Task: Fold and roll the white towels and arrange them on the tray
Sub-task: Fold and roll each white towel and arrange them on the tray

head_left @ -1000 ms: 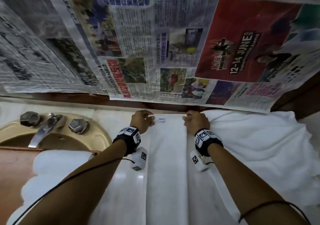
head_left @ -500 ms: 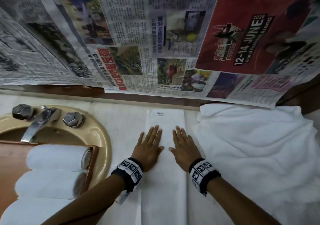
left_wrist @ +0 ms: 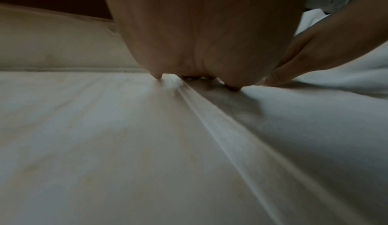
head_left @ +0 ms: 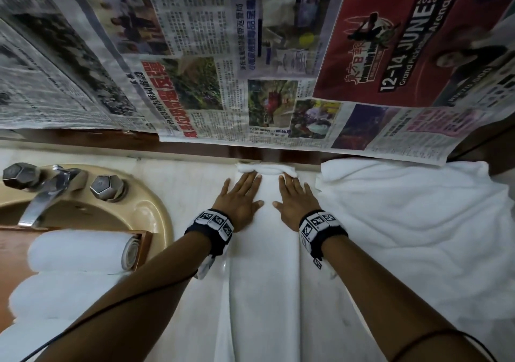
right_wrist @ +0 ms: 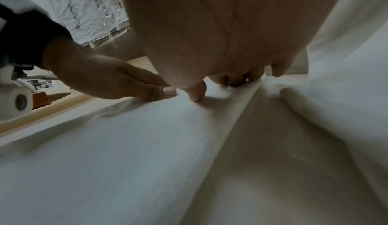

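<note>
On wall newspaper (head_left: 278,55): "12-14 JUNE", "2026"; left hand (head_left: 239,198), right hand (head_left: 295,200) fingers flat on folded towel (head_left: 264,264).

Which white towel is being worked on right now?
Right of the beige sink, a long narrow folded white towel strip runs toward the newspaper-covered wall. Both hands lie on it; unlike the loose white towel heap, its far end is bunched up.

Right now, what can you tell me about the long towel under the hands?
The towel is white, soft-looking cloth, folded into a long narrow strip lying flat on the pale counter, running from the camera toward the wall. Its far end is bunched into a small roll. The left hand and right hand press flat on it, fingertips at that roll. A pile of towels lies to its right.
</note>
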`<action>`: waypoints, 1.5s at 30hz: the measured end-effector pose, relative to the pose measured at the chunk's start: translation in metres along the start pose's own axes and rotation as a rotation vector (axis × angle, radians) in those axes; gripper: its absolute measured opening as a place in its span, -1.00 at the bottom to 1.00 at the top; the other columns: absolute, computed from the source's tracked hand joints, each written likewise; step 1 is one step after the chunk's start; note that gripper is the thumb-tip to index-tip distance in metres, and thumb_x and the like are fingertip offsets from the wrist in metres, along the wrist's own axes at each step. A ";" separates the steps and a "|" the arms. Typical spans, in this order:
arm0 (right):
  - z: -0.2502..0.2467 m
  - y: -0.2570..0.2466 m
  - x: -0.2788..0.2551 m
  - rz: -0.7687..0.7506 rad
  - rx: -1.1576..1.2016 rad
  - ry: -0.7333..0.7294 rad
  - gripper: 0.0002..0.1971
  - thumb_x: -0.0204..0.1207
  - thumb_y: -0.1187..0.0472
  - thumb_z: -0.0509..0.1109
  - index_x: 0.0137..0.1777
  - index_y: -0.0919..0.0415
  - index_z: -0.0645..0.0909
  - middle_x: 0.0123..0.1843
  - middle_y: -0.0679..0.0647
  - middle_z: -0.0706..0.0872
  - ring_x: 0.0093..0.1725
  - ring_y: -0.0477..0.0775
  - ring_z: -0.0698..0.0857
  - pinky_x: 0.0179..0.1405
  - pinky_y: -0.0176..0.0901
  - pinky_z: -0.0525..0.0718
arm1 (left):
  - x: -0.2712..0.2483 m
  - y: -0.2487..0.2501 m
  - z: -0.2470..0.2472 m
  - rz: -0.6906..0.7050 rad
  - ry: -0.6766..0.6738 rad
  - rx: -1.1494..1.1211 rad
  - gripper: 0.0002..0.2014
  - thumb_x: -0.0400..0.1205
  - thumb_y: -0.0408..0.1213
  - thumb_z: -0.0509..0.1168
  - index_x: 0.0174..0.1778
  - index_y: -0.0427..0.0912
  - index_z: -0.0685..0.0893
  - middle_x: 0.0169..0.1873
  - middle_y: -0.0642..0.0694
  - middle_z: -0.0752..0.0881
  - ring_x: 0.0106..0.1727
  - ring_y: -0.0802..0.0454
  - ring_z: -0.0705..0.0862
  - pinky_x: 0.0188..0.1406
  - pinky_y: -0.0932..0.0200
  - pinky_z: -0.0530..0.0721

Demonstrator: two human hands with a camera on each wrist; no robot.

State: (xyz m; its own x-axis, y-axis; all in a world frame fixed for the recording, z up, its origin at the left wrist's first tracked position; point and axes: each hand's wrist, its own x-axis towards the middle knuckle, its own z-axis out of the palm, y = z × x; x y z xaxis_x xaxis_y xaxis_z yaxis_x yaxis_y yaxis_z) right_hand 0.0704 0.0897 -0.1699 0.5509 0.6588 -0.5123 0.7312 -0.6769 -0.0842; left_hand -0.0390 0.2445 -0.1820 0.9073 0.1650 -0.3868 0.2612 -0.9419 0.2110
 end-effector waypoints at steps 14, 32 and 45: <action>0.067 -0.036 -0.108 -0.052 0.064 0.107 -0.32 0.78 -0.03 -0.06 0.71 0.34 -0.21 0.73 0.26 -0.29 0.73 0.22 -0.20 0.69 0.09 -0.15 | -0.102 0.047 0.064 -0.011 0.095 -0.078 -0.37 0.81 0.06 -0.20 0.74 -0.12 -0.22 0.71 -0.04 -0.29 0.71 0.03 -0.33 0.71 -0.16 -0.18; 0.037 -0.024 -0.055 -0.055 0.054 0.142 -0.31 0.77 -0.09 0.00 0.73 0.25 -0.14 0.75 0.16 -0.28 0.73 0.15 -0.21 0.69 0.09 -0.10 | -0.049 0.030 0.035 -0.014 0.142 -0.045 -0.38 0.81 0.08 -0.18 0.75 -0.08 -0.17 0.71 -0.03 -0.33 0.71 -0.01 -0.33 0.68 -0.24 -0.20; 0.073 -0.035 -0.101 -0.113 0.005 0.118 -0.30 0.71 -0.13 -0.24 0.72 0.25 -0.26 0.73 0.15 -0.34 0.72 0.11 -0.27 0.67 0.00 -0.25 | -0.105 0.029 0.066 0.064 0.117 -0.031 -0.39 0.81 0.09 -0.26 0.73 -0.04 -0.28 0.70 0.04 -0.32 0.70 0.09 -0.34 0.70 -0.17 -0.21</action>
State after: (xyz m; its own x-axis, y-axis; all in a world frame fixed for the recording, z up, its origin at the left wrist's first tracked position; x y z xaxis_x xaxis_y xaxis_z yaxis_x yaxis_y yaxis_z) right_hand -0.0403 0.0224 -0.1776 0.5092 0.7644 -0.3954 0.7892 -0.5980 -0.1397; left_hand -0.1481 0.1803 -0.1943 0.9542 0.1395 -0.2648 0.2099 -0.9426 0.2598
